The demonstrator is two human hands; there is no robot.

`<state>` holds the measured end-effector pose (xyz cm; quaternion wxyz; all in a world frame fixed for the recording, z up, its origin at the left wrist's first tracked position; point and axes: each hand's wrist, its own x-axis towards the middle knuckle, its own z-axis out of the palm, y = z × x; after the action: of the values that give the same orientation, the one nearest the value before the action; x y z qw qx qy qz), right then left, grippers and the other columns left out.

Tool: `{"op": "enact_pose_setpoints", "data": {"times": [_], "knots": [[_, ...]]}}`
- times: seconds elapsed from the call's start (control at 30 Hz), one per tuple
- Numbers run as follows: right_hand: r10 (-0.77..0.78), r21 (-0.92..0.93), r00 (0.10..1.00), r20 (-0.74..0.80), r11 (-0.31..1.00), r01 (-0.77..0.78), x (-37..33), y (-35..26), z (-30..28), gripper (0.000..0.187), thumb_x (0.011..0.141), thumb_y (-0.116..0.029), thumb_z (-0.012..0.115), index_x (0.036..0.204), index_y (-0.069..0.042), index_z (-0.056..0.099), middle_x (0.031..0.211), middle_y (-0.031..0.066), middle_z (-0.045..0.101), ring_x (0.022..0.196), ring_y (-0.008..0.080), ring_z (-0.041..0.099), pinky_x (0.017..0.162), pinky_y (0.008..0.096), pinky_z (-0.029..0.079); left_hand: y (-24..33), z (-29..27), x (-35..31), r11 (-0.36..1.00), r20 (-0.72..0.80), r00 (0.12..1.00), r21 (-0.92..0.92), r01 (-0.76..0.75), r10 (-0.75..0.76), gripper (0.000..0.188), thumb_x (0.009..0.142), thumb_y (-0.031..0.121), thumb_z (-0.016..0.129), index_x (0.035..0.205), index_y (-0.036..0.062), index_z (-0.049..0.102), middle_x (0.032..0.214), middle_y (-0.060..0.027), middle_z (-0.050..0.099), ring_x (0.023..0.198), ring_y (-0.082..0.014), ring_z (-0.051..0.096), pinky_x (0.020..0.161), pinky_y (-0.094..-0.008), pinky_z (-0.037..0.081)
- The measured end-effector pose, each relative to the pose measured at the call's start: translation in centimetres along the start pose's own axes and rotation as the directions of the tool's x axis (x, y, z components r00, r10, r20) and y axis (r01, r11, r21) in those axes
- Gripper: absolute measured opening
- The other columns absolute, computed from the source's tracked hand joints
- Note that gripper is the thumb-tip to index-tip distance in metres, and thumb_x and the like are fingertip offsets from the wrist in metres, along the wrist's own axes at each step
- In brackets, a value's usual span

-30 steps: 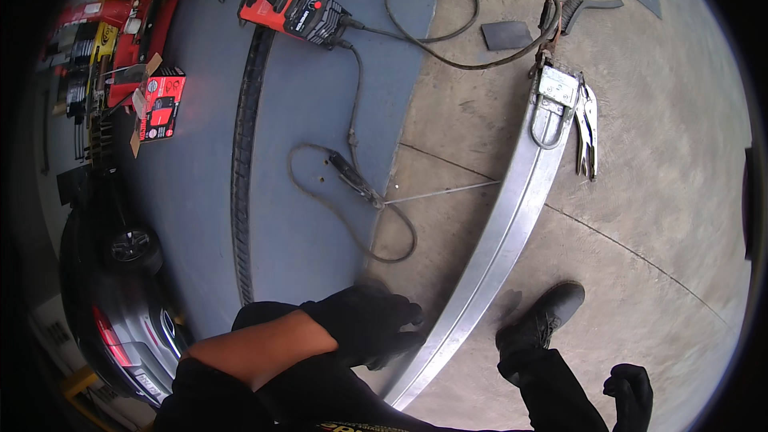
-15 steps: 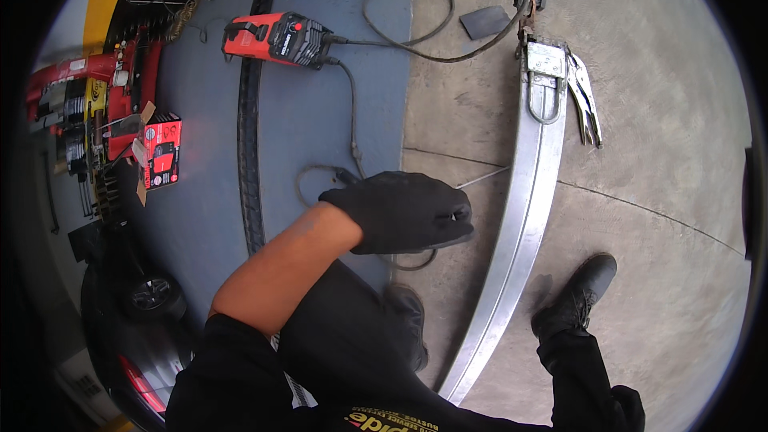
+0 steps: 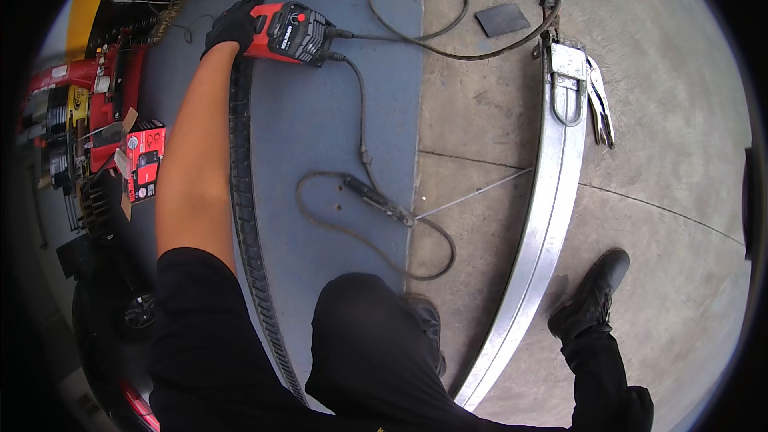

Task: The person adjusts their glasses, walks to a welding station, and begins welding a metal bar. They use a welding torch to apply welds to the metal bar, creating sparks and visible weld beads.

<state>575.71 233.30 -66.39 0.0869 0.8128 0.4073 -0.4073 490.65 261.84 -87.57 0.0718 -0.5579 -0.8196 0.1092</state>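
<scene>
A: What is seen nearest, at the lower edge?
B: Two dark trouser legs and a black boot (image 3: pixel 590 302) are seen at the near right, planted on the concrete floor (image 3: pixel 680 272). Just left of the boot a long curved metal rail (image 3: pixel 544 216) is laid, running from near to far.

A: And in the middle?
B: A black cable (image 3: pixel 364 228) is looped on the blue painted strip (image 3: pixel 320 136), with an electrode holder (image 3: pixel 376 198) on it and a thin rod (image 3: pixel 472 194) pointing right toward the rail. A ribbed black rubber strip (image 3: pixel 244 216) is laid along the left.

A: Where is the left hand?
B: The gloved left hand (image 3: pixel 230 26) is stretched far out and is set on the left end of the red welding machine (image 3: pixel 290 32), far left on the blue strip. Whether it is grasped or only touched cannot be told.

A: The right hand?
B: It is not shown.

A: Anything farther?
B: Locking pliers (image 3: pixel 600 104) are laid beside the rail's far end, and a dark flat plate (image 3: pixel 502 20) is seen beyond
</scene>
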Motion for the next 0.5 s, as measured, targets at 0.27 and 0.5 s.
{"op": "enact_pose_setpoints", "data": {"times": [0.27, 0.5], "knots": [[0.077, -0.016, 0.997, -0.022, 0.997, -0.078, 1.5, 4.6, -0.9, 0.026, 0.097, -0.015, 0.058, 0.114, 0.003, 0.066, 0.103, 0.0123, 0.068, 0.092, 0.0199, 0.063, 0.086, 0.0331, 0.05, 0.8, 0.7, -0.9, 0.961, 0.107, 0.991, 0.274, 0.046, -0.078, 0.037, 0.103, 0.031, 0.043, 0.135, 0.0214, 0.059, 0.143, -0.0097, 0.053, 0.134, -0.0301, 0.052, 0.107, -0.0485, 0.047], [0.1, -0.007, 0.995, -0.017, 0.995, -0.1, 2.2, 7.5, -1.4, 0.025, 0.096, -0.015, 0.059, 0.113, 0.002, 0.066, 0.1, 0.011, 0.069, 0.09, 0.0185, 0.063, 0.083, 0.0323, 0.05, 0.0, 2.2, -2.0, 0.966, 0.093, 0.989, 0.245, 0.085, -0.111, 0.038, 0.101, 0.029, 0.046, 0.135, 0.0185, 0.059, 0.142, -0.0086, 0.054, 0.137, -0.0291, 0.049, 0.107, -0.0511, 0.046]]}}
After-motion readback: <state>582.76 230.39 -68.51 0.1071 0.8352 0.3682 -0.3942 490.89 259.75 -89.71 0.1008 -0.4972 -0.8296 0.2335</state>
